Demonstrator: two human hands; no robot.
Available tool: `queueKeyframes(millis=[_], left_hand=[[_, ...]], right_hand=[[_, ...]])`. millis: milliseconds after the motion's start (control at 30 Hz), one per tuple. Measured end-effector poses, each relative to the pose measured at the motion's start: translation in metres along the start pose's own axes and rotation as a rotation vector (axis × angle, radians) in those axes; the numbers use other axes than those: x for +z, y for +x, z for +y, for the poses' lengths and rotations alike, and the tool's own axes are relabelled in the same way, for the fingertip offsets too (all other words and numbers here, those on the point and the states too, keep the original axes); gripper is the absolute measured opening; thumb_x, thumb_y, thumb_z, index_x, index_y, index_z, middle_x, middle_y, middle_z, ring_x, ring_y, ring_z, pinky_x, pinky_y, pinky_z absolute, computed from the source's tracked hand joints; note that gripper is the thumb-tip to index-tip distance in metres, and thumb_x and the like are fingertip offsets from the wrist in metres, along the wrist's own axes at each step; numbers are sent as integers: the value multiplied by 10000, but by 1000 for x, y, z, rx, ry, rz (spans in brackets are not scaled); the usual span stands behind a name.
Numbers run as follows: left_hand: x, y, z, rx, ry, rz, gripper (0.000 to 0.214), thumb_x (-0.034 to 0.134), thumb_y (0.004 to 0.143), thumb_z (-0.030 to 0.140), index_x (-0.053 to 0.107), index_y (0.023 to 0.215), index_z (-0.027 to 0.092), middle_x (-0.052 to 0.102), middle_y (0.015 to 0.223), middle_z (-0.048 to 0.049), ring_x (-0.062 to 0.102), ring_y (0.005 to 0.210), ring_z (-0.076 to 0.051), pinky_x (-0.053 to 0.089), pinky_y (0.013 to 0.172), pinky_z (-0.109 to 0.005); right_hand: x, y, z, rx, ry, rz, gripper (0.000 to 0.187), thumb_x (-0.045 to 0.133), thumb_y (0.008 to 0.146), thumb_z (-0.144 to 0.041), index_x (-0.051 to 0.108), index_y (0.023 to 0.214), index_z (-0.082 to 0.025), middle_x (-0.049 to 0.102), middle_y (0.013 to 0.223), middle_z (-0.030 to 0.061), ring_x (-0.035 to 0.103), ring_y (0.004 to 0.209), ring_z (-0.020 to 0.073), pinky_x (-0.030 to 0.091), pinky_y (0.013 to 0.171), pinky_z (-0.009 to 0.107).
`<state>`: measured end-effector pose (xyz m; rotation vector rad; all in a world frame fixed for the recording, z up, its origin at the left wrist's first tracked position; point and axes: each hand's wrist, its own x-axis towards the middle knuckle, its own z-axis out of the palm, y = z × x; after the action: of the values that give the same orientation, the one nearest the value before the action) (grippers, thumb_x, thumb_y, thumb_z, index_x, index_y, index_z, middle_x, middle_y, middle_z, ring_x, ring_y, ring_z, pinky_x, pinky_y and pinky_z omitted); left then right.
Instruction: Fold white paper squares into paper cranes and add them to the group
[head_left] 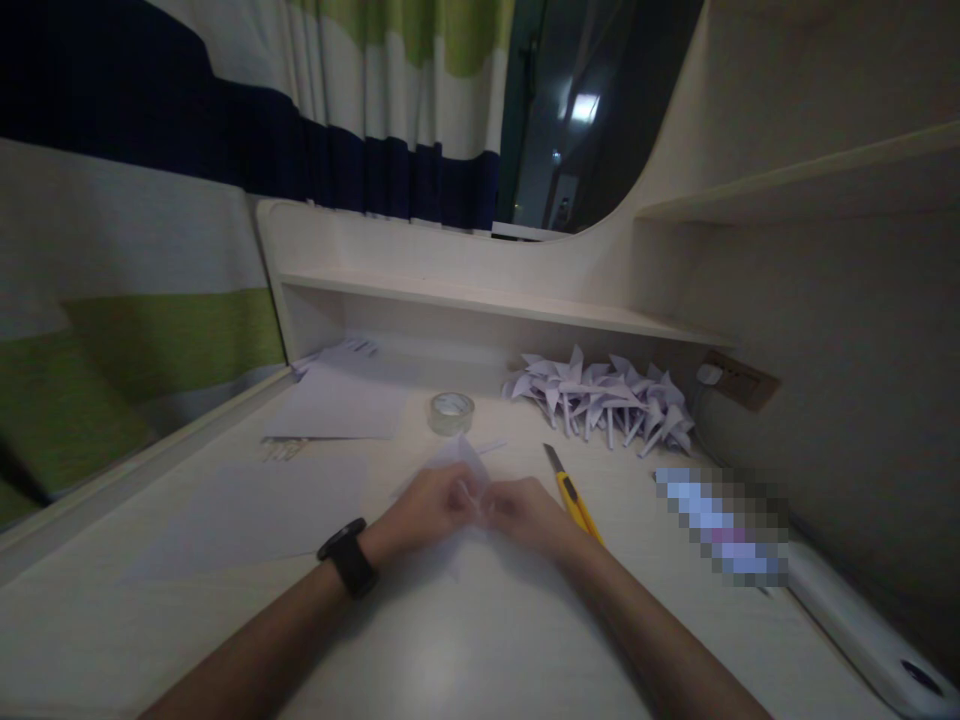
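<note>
My left hand [431, 508], with a dark watch [349, 555] on its wrist, is closed with the fingertips pinching a piece of white paper [463, 453]. From the other side, my right hand [526, 508] pinches the same paper, and the fingertips of both hands nearly meet over its middle. One pointed corner of the paper rises behind the fingers; most of the rest is hidden by the hands. A thin white paper stick [493, 444] lies just beyond. Right of my right hand is a yellow utility knife [577, 505] with its blade out.
A roll of clear tape [451, 413] lies behind my hands. Several paper pinwheels [600, 395] are heaped at the back right. White sheets [337, 400] and another sheet [240, 515] lie left. A pixelated screen [716, 525] and a white lamp-like object [862, 620] are at right, below a shelf [487, 302].
</note>
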<state>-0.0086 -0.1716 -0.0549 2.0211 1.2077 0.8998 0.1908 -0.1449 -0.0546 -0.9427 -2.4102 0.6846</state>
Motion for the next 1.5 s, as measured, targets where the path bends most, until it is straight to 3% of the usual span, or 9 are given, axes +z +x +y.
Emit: queueKeyframes(millis=[367,600,733,833,967,1100,1167,1367,1500], left_hand=[[0,4,-5,-106,-300,21,192,640,717,286,502,798,180,617,582,18,572,510,-135,388,483,-227],[-3,6,-10,-207,-377,9,276,631,687,272,475,900,188,664,640,-8,606,528,-154,444,502,-248],[-16,10,-11,-273,-80,254,207,578,729,250,540,916,171,674,688,-35,635,591,-175,446,524,-250],[-26,14,-14,-265,117,442,314,588,752,265,581,1044,149,682,1011,-106,640,605,-146,472,591,-261],[-31,23,-16,-344,77,364,491,599,752,229,539,1222,100,645,1122,-158,604,480,-104,477,554,-256],[-28,32,-12,-339,77,295,279,571,745,175,671,984,71,692,746,-92,633,548,-173,466,545,-260],[-28,35,-11,-297,66,298,208,562,755,182,702,881,97,696,749,-90,654,645,-201,481,598,-276],[-25,33,-17,-119,327,383,244,538,767,193,766,853,183,713,907,-106,618,920,-268,442,842,-368],[-16,29,-19,-176,131,287,273,522,775,219,763,902,201,728,970,-96,624,957,-267,433,845,-350]], right_hand=[[-2,2,-5,-66,-72,147,199,712,761,-221,712,959,-213,690,834,17,605,712,136,419,671,226],[5,3,-2,-35,-78,120,203,705,766,-217,748,962,-245,715,788,24,628,682,141,433,660,231],[8,4,2,-4,-36,128,197,742,730,-229,762,926,-235,721,768,26,621,654,137,436,635,229],[9,4,0,7,56,117,206,752,719,-222,765,924,-222,724,760,27,611,632,131,438,617,226],[7,4,-5,71,151,73,207,763,684,-184,773,890,-202,704,667,14,574,558,119,418,556,219],[3,3,-6,88,188,44,217,747,693,-188,768,909,-182,698,670,13,551,538,114,404,525,217],[0,4,-4,60,183,56,187,723,726,-208,768,906,-180,693,672,16,559,553,119,418,548,227],[-8,1,-2,-56,-49,252,141,749,699,-190,766,833,-230,648,908,52,581,808,170,463,721,282],[-13,-1,-8,-224,-245,322,183,751,660,-140,755,779,-279,604,1132,46,487,1066,250,414,897,388]])
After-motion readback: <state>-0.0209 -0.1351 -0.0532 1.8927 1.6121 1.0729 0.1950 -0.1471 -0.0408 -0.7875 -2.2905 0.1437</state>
